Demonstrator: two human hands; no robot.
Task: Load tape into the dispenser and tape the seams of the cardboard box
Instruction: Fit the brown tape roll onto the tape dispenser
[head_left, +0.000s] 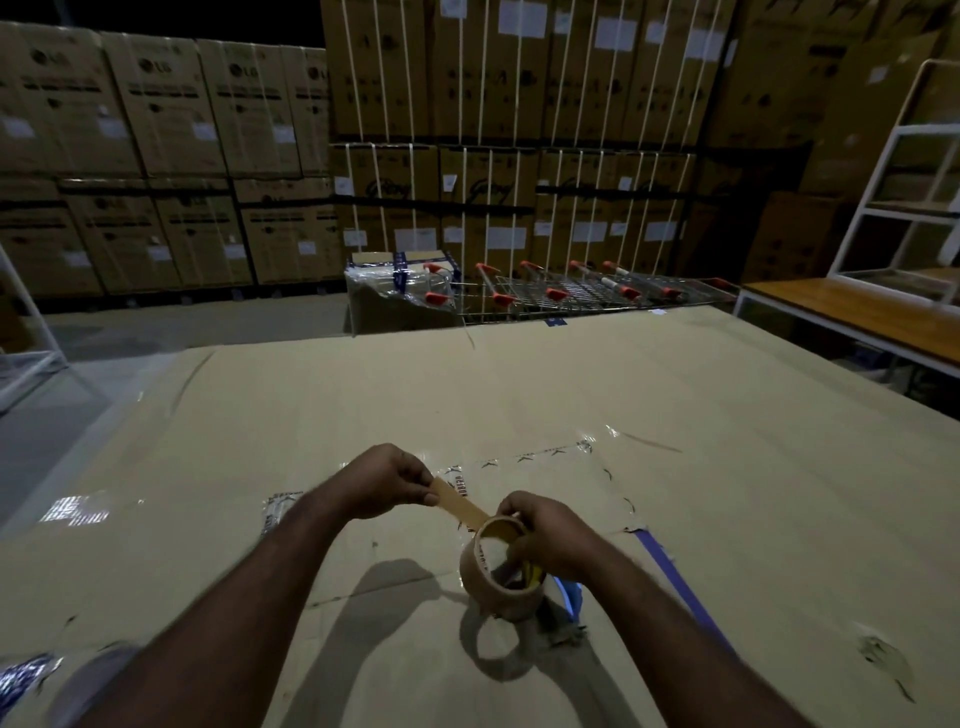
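Your right hand (550, 535) grips the tape roll (501, 569) with its fingers hooked through the core, holding it just above the flattened cardboard box (675, 405) that serves as the surface. Your left hand (387, 480) pinches the free end of the brown tape strip (460, 503) between thumb and forefinger, drawn out a short way from the roll. Something blue and yellow sits behind the roll under the right hand; it may be the dispenser, but this cannot be confirmed. Keep the strip taut and flat so the adhesive side does not fold onto itself. Pull in line with the roll, not sideways, to avoid tearing the edge. Keep your pinch at the very tip of the strip.
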